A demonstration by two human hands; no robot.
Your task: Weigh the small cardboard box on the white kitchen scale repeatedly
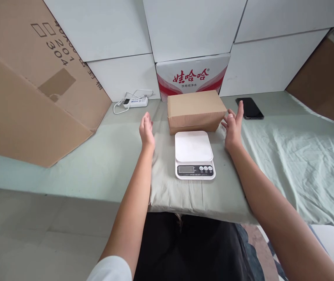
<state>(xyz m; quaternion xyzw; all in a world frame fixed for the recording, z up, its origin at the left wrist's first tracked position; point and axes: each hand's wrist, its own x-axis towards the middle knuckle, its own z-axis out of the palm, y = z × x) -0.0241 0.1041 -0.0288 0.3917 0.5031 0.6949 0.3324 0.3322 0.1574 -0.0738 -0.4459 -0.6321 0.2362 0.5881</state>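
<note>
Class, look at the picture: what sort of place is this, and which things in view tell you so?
Probably a makeshift packing or weighing spot in a storeroom: a scale and a small carton lie on a cloth-covered table, with stacked boxes behind.

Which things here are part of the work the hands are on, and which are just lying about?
In hand:
- cardboard box, between left hand and right hand
- kitchen scale, right in front of the box

Lying about:
- phone
- power strip
- large cardboard sheet
- water carton
</note>
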